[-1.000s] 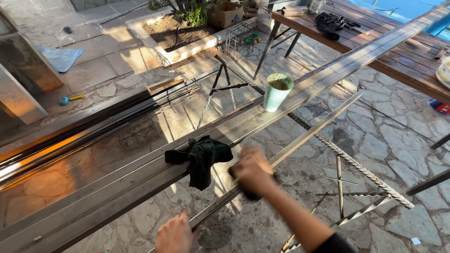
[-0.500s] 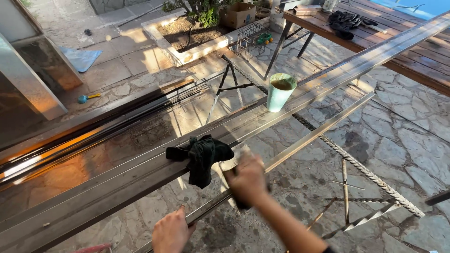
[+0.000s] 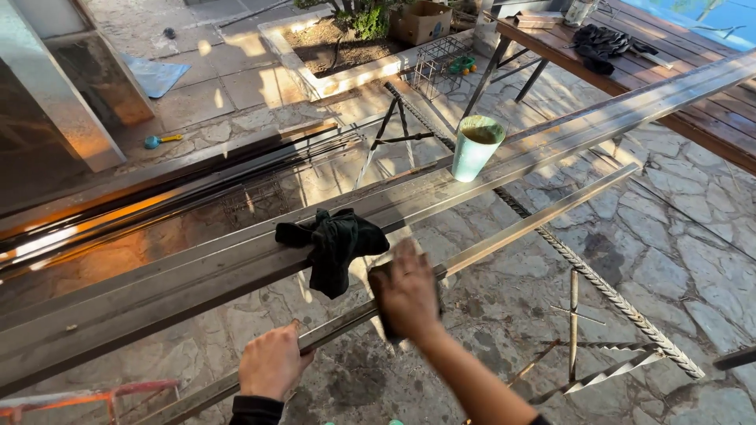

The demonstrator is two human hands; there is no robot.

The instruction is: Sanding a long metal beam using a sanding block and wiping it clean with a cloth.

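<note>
My right hand (image 3: 407,290) presses a dark cloth (image 3: 383,277) against a long thin metal bar (image 3: 526,227) that runs from lower left to upper right. My left hand (image 3: 272,364) grips the same bar lower down, near the bottom of the view. A dark green rag (image 3: 337,244) hangs over the wider metal beam (image 3: 197,267) just beyond the bar. A pale green cup (image 3: 476,147) with dark liquid stands on that beam further right.
More dark metal lengths (image 3: 157,197) lie stacked behind the beam. A wooden table (image 3: 677,71) with a black cloth stands at upper right. Twisted rebar (image 3: 614,299) lies on the stone paving. A wire crate (image 3: 441,63) and planter sit at the back.
My right hand with the cloth has slid down the thin bar, from near the hanging rag toward my left hand. The view has shifted slightly.
</note>
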